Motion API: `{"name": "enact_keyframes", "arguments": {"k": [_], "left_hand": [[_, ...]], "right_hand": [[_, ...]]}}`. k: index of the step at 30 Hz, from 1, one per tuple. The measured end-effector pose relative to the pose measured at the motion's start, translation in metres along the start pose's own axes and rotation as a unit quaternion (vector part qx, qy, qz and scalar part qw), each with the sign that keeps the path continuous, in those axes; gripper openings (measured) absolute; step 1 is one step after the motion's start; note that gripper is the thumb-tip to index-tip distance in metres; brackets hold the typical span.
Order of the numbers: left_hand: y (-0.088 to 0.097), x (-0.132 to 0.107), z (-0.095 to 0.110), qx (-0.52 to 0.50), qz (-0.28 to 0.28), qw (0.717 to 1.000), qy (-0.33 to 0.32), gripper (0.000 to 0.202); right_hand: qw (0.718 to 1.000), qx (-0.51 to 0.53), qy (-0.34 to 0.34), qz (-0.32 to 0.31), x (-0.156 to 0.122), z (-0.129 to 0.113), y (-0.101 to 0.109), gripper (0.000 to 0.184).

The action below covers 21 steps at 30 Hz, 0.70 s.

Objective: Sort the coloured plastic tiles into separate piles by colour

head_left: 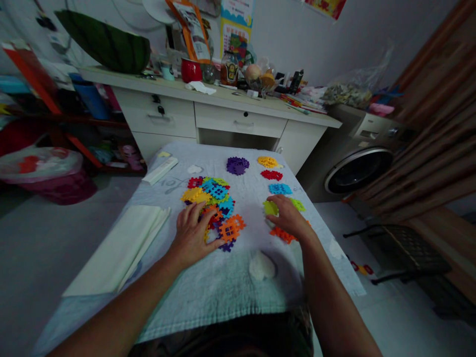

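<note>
My left hand (191,233) rests with its fingers apart on the left edge of a mixed pile of flat, notched interlocking plastic blocks. The thumb touches the pile near an orange window-patterned block (229,229); yellow blocks (196,195) and blue blocks (214,188) lie beyond the fingers. On the right, my right hand (288,215) pinches a lime green block (270,208) between thumb and fingers. Close around it are more green blocks (298,204), partly hidden, and orange blocks (283,234). Farther back lie single-colour groups: light blue (280,189), red (271,175), yellow (267,161) and purple (237,165).
A pale cloth with a heart pattern covers the table (238,282). On its left lie a folded white sheet (115,248) and a long white box (160,171). Behind stands a cluttered white desk (238,121), with a washing machine (353,153) to the right.
</note>
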<state>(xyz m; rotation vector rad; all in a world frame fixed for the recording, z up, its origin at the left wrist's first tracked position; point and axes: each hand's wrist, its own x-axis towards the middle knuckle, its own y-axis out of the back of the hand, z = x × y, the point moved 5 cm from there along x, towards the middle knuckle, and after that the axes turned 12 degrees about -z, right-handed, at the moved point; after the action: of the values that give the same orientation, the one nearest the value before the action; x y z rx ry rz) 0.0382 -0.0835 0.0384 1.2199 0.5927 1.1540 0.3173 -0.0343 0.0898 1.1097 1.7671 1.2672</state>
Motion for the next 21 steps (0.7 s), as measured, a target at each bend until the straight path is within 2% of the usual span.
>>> {"name": "enact_keyframes", "arguments": {"k": [5,10,17,19,21], "left_hand": [[0.002,-0.003,0.007,0.022,0.011,0.999,-0.046,0.064],[0.002,-0.008,0.020,0.052,0.001,0.995,-0.088,0.055],[0.001,-0.009,0.025,0.068,-0.011,0.994,-0.084,0.056],[-0.001,-0.009,0.025,0.067,-0.016,0.994,-0.089,0.057],[-0.002,-0.008,0.025,0.065,-0.023,0.993,-0.092,0.061]], "right_hand": [[0.994,-0.050,-0.097,-0.003,0.006,0.048,0.010,0.044],[0.985,-0.074,-0.157,-0.020,0.005,0.063,0.000,0.045],[0.981,-0.081,-0.177,-0.008,0.001,0.055,0.005,0.041],[0.989,-0.062,-0.136,0.000,0.005,0.036,0.007,0.039],[0.998,-0.022,-0.051,-0.015,0.012,0.005,0.003,0.037]]}}
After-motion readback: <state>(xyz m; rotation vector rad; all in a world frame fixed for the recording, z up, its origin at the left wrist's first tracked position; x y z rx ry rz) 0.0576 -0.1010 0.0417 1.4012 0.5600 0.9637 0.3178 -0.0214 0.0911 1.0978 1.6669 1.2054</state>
